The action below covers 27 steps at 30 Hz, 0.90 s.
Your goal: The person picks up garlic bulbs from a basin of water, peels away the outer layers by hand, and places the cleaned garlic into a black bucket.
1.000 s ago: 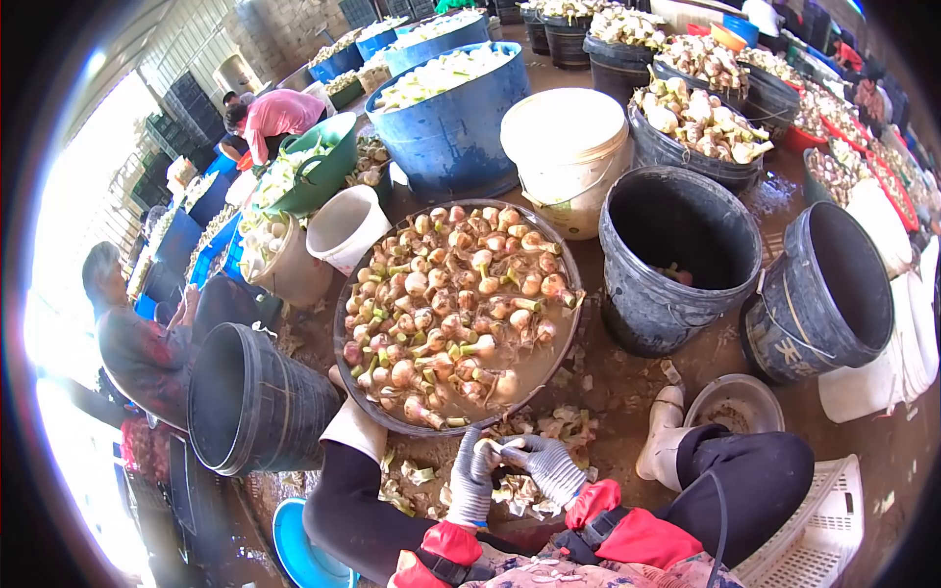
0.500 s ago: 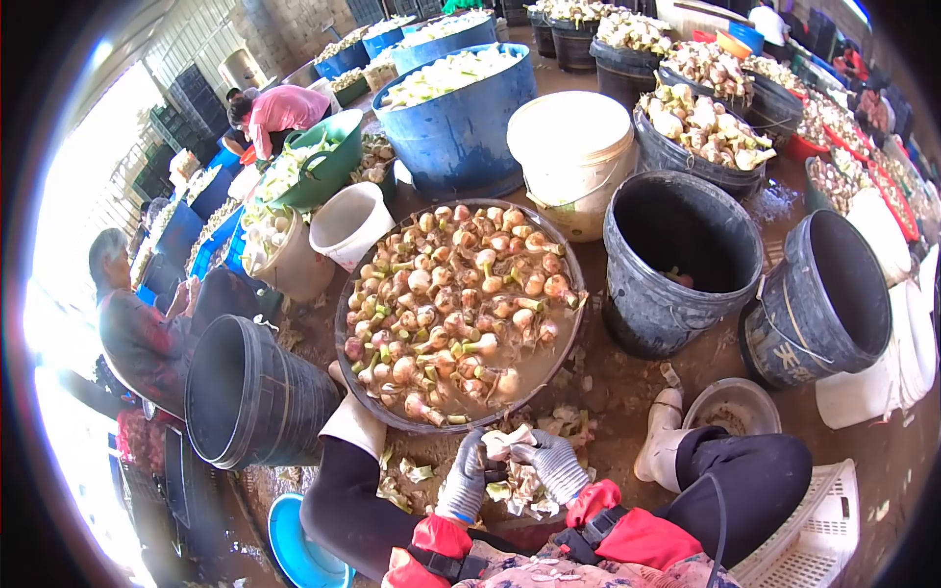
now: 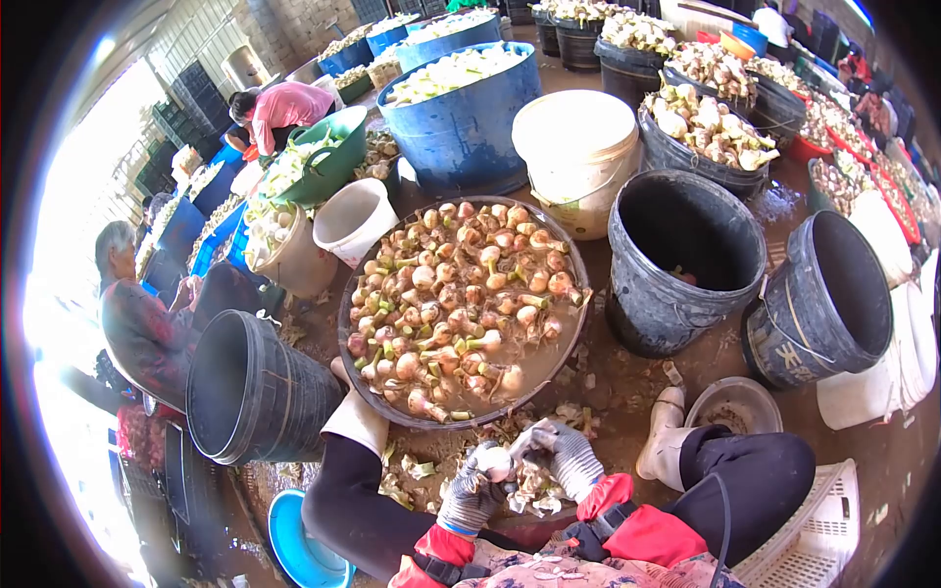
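Observation:
My left hand [image 3: 470, 498], in a grey striped glove, is closed around a pale, peeled garlic bulb [image 3: 496, 463]. Close beside it, my right hand [image 3: 570, 457] in a matching glove has its fingers pinched together on a pale strip of garlic skin [image 3: 526, 443]. Both hands are between my knees, just in front of a wide round tub [image 3: 345, 338]. Many unpeeled garlic bulbs [image 3: 446, 294] with short cut stems sit in its muddy water. Loose peelings [image 3: 537, 490] lie on the ground below my hands.
Black buckets stand left [image 3: 265, 392] and right [image 3: 676, 294] of the tub, another [image 3: 818, 304] farther right. A lidded white bucket [image 3: 573, 167] and blue vat [image 3: 456, 122] stand behind it. A blue basin [image 3: 304, 539] is by my leg. Co-workers [image 3: 147, 323] sit at left.
The garlic bulb now shows smooth and white in my left hand, where loose skin covered it before. My right hand has drawn slightly up and away from it.

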Each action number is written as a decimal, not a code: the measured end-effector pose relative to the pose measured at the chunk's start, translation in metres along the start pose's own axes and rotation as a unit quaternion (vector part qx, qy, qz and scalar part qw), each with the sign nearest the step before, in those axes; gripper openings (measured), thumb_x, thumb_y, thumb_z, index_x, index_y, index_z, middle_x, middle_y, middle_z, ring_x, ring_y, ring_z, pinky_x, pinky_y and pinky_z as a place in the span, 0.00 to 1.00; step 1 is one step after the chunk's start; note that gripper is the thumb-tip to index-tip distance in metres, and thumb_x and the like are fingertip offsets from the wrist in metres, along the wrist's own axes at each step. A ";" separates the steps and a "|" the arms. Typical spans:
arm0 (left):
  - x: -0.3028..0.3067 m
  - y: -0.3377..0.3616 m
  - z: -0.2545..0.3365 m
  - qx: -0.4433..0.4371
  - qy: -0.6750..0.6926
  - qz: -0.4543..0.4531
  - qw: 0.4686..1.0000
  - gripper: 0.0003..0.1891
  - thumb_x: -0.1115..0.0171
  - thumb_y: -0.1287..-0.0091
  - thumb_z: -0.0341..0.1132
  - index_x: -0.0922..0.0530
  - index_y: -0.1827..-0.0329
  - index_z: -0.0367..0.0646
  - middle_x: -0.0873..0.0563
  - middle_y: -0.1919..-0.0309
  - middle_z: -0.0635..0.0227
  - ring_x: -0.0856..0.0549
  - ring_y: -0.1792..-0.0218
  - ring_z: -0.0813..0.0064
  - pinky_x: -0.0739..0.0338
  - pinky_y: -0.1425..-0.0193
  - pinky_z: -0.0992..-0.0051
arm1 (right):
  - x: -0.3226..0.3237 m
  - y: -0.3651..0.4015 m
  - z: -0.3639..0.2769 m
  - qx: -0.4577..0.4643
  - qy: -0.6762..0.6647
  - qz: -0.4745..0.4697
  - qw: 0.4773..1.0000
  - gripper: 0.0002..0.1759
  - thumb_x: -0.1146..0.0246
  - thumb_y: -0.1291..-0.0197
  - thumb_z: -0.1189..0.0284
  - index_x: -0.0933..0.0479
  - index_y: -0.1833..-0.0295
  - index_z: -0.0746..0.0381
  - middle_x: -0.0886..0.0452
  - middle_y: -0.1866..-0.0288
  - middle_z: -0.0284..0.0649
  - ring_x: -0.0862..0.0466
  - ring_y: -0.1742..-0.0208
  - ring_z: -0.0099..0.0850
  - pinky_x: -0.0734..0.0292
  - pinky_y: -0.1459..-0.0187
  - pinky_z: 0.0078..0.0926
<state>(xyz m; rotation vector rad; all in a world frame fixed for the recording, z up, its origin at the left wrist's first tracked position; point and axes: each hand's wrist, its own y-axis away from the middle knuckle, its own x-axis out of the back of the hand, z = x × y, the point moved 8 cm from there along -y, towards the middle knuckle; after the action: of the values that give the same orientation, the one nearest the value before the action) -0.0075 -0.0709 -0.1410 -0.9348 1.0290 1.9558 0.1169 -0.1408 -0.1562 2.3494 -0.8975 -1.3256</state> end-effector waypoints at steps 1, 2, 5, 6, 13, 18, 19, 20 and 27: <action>-0.010 0.002 0.000 0.005 0.020 -0.021 1.000 0.35 0.27 0.48 0.36 0.33 0.36 0.44 0.21 0.49 0.59 0.19 0.51 0.62 0.19 0.53 0.64 | 0.002 -0.003 -0.012 0.034 0.070 -0.009 0.997 0.05 0.42 0.38 0.74 0.23 0.61 0.64 0.19 0.64 0.39 0.20 0.66 0.25 0.22 0.60 0.24; -0.020 0.004 0.003 0.005 0.021 -0.043 0.999 0.36 0.27 0.48 0.36 0.34 0.36 0.44 0.21 0.50 0.60 0.19 0.52 0.63 0.20 0.53 0.64 | 0.032 -0.019 -0.001 0.000 0.116 0.049 0.992 0.06 0.41 0.39 0.75 0.23 0.58 0.65 0.19 0.61 0.40 0.20 0.65 0.26 0.22 0.58 0.25; -0.004 0.010 0.012 0.006 -0.047 0.034 0.998 0.35 0.26 0.48 0.39 0.32 0.37 0.45 0.20 0.53 0.62 0.20 0.55 0.66 0.22 0.56 0.68 | 0.060 -0.032 0.000 0.031 0.436 0.094 0.895 0.13 0.39 0.39 0.75 0.25 0.50 0.66 0.18 0.57 0.41 0.18 0.62 0.28 0.22 0.55 0.25; -0.010 0.011 0.017 -0.002 -0.057 0.026 0.998 0.31 0.28 0.46 0.36 0.31 0.39 0.44 0.20 0.53 0.62 0.19 0.55 0.66 0.22 0.54 0.68 | 0.049 -0.032 -0.007 0.092 0.672 0.075 0.731 0.16 0.38 0.40 0.76 0.26 0.45 0.66 0.18 0.55 0.41 0.18 0.60 0.28 0.22 0.54 0.25; 0.013 0.005 0.018 -0.030 -0.157 0.090 0.983 0.23 0.31 0.43 0.30 0.27 0.45 0.41 0.20 0.53 0.64 0.19 0.54 0.70 0.21 0.54 0.73 | -0.051 0.018 -0.024 0.261 0.470 -0.099 0.837 0.27 0.38 0.43 0.81 0.29 0.36 0.57 0.19 0.45 0.42 0.19 0.45 0.33 0.26 0.43 0.25; 0.016 0.002 0.014 0.014 -0.185 0.106 0.977 0.21 0.32 0.42 0.30 0.27 0.46 0.38 0.18 0.57 0.64 0.18 0.56 0.74 0.22 0.57 0.77 | -0.061 0.028 -0.027 0.336 0.537 -0.078 0.770 0.29 0.48 0.45 0.88 0.30 0.36 0.61 0.20 0.45 0.48 0.18 0.47 0.37 0.23 0.47 0.28; 0.020 0.001 0.014 0.014 -0.185 0.106 0.977 0.21 0.32 0.42 0.30 0.27 0.46 0.38 0.18 0.57 0.64 0.18 0.56 0.74 0.22 0.57 0.77 | -0.058 0.025 -0.024 0.335 0.538 -0.077 0.770 0.29 0.48 0.45 0.88 0.30 0.36 0.61 0.20 0.45 0.48 0.18 0.47 0.37 0.23 0.47 0.28; 0.024 0.000 0.010 0.031 -0.161 0.088 0.983 0.20 0.33 0.41 0.31 0.26 0.46 0.38 0.18 0.58 0.64 0.18 0.57 0.75 0.22 0.58 0.77 | -0.052 0.021 -0.020 0.325 0.501 -0.075 0.798 0.29 0.47 0.45 0.87 0.30 0.36 0.61 0.20 0.45 0.49 0.18 0.48 0.37 0.23 0.48 0.28; 0.009 0.002 0.007 0.027 -0.147 0.093 0.984 0.21 0.37 0.38 0.37 0.26 0.45 0.35 0.18 0.60 0.65 0.20 0.64 0.75 0.23 0.60 0.74 | -0.050 0.021 -0.019 0.363 0.539 -0.060 0.758 0.28 0.45 0.42 0.85 0.33 0.34 0.62 0.20 0.47 0.49 0.18 0.51 0.37 0.24 0.49 0.28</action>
<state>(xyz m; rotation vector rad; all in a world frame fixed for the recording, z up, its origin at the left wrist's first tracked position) -0.0157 -0.0634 -0.1451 -0.5141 1.0182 2.1300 0.1058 -0.1249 -0.1021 3.0378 -0.8871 0.6328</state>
